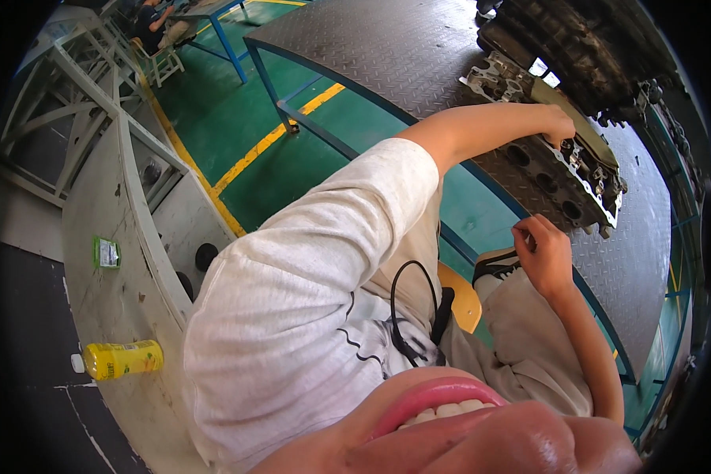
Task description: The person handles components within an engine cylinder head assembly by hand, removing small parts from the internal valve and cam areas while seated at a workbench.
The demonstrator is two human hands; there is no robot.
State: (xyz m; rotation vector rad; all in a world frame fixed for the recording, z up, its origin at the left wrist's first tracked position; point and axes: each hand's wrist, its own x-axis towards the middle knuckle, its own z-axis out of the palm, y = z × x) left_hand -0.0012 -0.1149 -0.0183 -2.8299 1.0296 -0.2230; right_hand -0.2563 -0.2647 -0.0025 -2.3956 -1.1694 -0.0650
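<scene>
An engine cylinder head (547, 182), with round dark ports along its near side, lies on the metal-topped workbench (620, 272). My left hand (559, 129) reaches over to it, fingers curled down at its upper face among the small metal parts. Whatever those fingertips pinch is hidden. Closer to me, my right hand (548, 257) is held at the bench's near edge, apart from the cylinder head. Its fingers are bent in toward the thumb, and nothing shows in them.
A large dark engine assembly (573, 47) stands behind the cylinder head. On my left, a worn pale table (103, 296) carries a yellow drink bottle (126, 359) and a small green packet (107, 253). Another person (162, 28) sits far off at a blue-legged table.
</scene>
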